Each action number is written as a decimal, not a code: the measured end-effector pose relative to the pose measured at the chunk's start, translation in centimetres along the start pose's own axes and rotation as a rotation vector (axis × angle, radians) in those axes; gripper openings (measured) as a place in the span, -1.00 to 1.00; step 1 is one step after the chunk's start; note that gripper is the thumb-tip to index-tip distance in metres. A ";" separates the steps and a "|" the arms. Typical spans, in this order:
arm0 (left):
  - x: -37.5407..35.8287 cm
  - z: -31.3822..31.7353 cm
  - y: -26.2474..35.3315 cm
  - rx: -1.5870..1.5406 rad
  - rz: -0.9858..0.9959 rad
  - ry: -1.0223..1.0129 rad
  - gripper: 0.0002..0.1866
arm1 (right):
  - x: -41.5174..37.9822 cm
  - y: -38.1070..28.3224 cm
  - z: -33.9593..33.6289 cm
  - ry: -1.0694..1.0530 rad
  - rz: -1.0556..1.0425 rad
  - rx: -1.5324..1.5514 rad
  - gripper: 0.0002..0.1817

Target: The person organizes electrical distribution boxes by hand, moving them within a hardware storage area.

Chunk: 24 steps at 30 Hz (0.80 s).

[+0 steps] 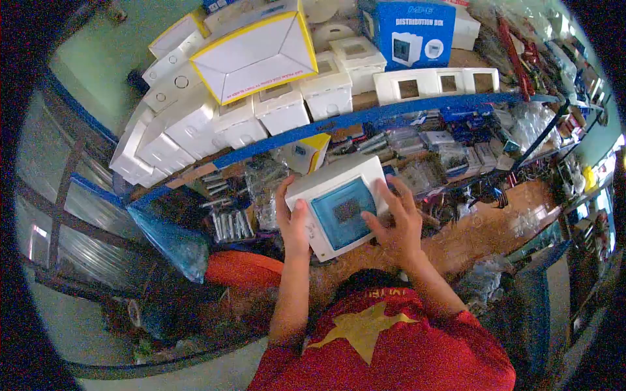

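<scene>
1. Up and left of the left fingers there's a row of white cases (241,127) on a shelf, with a yellow-edged carton (254,55) sitting on top and covering part of them. Can't tell what's in any of it.
2. Left hand (295,225): fingers curled round the box's left side, thumb pressed on the front, so it's got a proper hold. Fingertips are mostly tucked out of sight.
3. The white box (319,245) sits tilted between both sets of fingers, blue window (331,229) facing up at the wearer. Its back is hidden, and there's faint marking near the left thumb that I can't read. My read: the step in hand is steadying it and handling the front. Anything done at that window calls for a firm left grip while the right thumb does the fiddly part.
4. Right hand (399,228): fingers spread and loosely bent at the box's right edge, thumb over the window's right side. Gripping or just resting? Honestly can't tell.
5. Above the right fingers is a blue carton (417,39) reading "DISTRIBUTION BOX".
6. Far right of those fingers, the shelf clutter (574,117) is grainy, warped and cut off by the dark rim.
</scene>
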<state>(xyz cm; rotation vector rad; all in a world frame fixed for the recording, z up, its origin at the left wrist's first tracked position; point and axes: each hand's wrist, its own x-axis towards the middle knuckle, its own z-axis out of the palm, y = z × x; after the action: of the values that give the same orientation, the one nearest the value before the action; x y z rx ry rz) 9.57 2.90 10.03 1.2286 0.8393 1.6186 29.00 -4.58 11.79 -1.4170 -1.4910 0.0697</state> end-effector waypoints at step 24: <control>-1.9 3.7 2.5 0.060 0.167 0.034 -0.14 | -1.0 -1.0 -1.0 0.009 0.358 0.449 -0.46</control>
<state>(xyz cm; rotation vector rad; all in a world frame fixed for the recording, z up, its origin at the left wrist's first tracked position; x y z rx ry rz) 12.68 0.18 12.65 1.3463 0.8303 1.7628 28.75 -6.23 12.26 -1.2890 -1.1079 0.5822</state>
